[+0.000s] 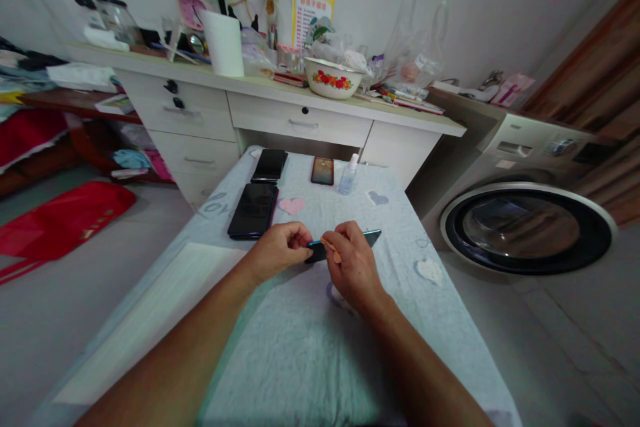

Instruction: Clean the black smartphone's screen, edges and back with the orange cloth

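A dark phone with a blue edge [373,237] is held on its side just above the cloth-covered table [300,353]. My left hand [283,248] pinches its left end between thumb and fingers. At the phone's middle, my right hand [353,263] is closed on a small orange cloth [332,251], which lies against the phone's upper edge. Two black devices, one nearer [253,210] and one farther [270,165], lie to the left beyond my left hand. Past my hands are a brown phone-shaped item [323,171] and an upright clear spray bottle [349,175].
A white drawer desk [300,123] stands behind the table, carrying a floral bowl [334,79], a white paper roll [223,43] and plastic bags. A washing machine [525,213] is at the right. A red bag [65,217] lies on the floor at the left.
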A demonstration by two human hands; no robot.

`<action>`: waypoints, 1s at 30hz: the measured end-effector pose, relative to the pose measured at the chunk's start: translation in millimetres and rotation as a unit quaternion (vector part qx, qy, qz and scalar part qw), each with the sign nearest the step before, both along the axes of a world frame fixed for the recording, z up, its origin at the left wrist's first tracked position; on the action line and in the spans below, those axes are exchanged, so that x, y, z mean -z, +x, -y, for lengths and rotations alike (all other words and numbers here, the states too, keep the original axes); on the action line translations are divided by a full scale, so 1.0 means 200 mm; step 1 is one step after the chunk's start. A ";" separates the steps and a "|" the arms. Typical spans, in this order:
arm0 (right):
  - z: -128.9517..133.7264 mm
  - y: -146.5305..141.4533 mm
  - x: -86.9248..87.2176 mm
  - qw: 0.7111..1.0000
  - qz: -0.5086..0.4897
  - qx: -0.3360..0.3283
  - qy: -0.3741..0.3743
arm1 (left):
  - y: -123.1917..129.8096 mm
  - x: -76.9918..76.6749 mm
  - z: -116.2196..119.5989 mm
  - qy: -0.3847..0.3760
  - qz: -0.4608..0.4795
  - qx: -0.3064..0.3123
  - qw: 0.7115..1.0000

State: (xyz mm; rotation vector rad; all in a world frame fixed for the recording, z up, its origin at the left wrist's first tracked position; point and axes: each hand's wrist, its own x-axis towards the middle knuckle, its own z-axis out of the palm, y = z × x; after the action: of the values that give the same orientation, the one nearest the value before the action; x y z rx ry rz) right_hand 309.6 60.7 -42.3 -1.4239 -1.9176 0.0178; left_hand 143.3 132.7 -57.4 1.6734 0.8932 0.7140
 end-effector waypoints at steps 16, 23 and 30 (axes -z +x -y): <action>0.01 -0.04 0.00 0.999 0.019 -0.034 0.001 | 0.00 0.01 0.00 -0.016 0.021 0.023 0.999; 0.01 0.02 -0.02 1.000 0.009 0.002 0.009 | 0.00 0.01 0.00 -0.017 0.005 0.016 1.000; 0.01 0.01 0.00 1.000 0.010 0.004 0.016 | 0.00 0.01 0.00 -0.017 0.004 0.012 1.000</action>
State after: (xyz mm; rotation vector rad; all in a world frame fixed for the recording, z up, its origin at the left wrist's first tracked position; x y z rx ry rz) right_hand 312.4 59.4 -41.6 -1.4155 -1.9211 -0.0305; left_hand 143.9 132.2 -58.5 1.6476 0.8731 0.6853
